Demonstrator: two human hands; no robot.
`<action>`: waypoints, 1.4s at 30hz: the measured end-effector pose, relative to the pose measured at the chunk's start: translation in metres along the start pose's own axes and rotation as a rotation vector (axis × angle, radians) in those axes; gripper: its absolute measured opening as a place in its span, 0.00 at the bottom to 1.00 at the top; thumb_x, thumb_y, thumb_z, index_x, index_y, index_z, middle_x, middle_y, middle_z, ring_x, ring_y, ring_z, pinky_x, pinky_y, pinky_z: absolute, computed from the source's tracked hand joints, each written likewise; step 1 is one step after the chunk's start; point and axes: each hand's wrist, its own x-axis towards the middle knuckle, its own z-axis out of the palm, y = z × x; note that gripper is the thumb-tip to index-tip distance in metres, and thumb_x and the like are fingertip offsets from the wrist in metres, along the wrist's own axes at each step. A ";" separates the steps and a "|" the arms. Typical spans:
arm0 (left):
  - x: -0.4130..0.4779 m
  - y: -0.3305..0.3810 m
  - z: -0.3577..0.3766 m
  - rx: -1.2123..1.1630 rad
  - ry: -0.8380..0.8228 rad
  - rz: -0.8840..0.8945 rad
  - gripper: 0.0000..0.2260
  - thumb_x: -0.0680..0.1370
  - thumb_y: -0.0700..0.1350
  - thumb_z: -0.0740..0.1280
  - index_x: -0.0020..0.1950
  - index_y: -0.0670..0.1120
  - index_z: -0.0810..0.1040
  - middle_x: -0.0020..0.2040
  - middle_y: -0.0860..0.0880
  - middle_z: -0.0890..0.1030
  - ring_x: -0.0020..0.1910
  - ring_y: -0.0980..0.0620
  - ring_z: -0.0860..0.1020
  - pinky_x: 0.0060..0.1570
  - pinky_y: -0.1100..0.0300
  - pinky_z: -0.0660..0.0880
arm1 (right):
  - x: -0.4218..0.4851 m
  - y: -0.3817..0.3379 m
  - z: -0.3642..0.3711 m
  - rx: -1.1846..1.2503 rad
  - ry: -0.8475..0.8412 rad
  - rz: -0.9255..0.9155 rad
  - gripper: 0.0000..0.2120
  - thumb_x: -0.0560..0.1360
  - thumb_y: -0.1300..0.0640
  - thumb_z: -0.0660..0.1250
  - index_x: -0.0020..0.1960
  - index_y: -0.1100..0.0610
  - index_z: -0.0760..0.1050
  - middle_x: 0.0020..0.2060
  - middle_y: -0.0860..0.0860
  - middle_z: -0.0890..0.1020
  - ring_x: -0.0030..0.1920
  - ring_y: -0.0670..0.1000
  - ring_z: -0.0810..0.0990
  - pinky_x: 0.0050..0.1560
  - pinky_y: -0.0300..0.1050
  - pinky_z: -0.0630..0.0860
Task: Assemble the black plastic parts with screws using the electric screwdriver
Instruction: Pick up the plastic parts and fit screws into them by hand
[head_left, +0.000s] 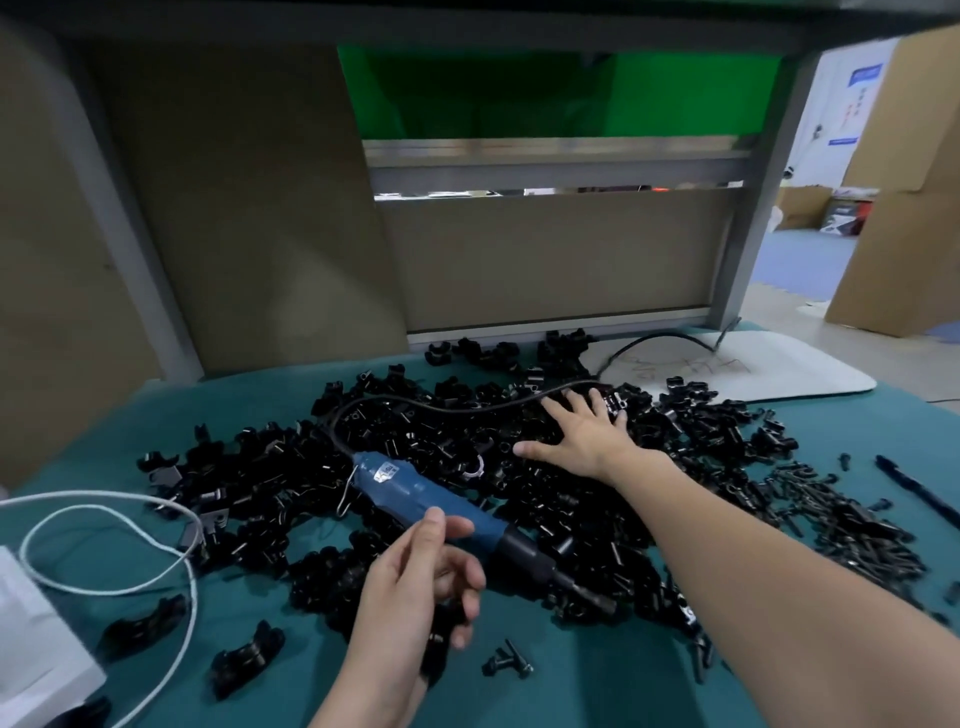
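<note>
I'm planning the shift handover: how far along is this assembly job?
Early, it seems. Done: nothing clearly finished; the black plastic parts lie in one loose pile. In hand: the right hand rests spread on that pile; the left hand is beside the electric screwdriver, which lies ungripped on the parts. Left: picking parts, taking screws from the heap at right, driving them.

A white cord (104, 494) loops over the teal cloth (597, 691) to the left of the left hand (415, 587), with a white box (36, 649) further left. Beyond the right hand (582, 436), off to its right, lies a white pad (805, 369). Behind both stand cardboard panels (249, 208), a green sheet (493, 93) and a grey frame (758, 208).
</note>
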 end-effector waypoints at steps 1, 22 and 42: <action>0.001 0.000 -0.001 -0.007 -0.007 0.001 0.19 0.76 0.57 0.64 0.52 0.42 0.81 0.34 0.40 0.78 0.26 0.50 0.73 0.20 0.62 0.66 | 0.002 0.002 0.002 0.008 0.018 -0.026 0.47 0.72 0.23 0.58 0.83 0.44 0.52 0.84 0.55 0.49 0.83 0.61 0.41 0.77 0.71 0.39; 0.000 -0.002 -0.006 -0.043 -0.048 -0.018 0.16 0.78 0.56 0.65 0.50 0.44 0.81 0.35 0.43 0.78 0.27 0.52 0.73 0.20 0.62 0.66 | -0.062 0.003 0.006 0.053 0.173 -0.191 0.14 0.84 0.41 0.60 0.64 0.47 0.73 0.58 0.49 0.80 0.59 0.55 0.79 0.63 0.53 0.67; -0.002 0.001 -0.008 -0.098 -0.098 -0.098 0.24 0.75 0.62 0.65 0.57 0.43 0.79 0.32 0.47 0.74 0.22 0.53 0.67 0.21 0.66 0.57 | -0.063 -0.043 0.005 0.379 0.319 -0.113 0.14 0.84 0.54 0.60 0.69 0.46 0.71 0.39 0.45 0.77 0.33 0.47 0.73 0.36 0.45 0.69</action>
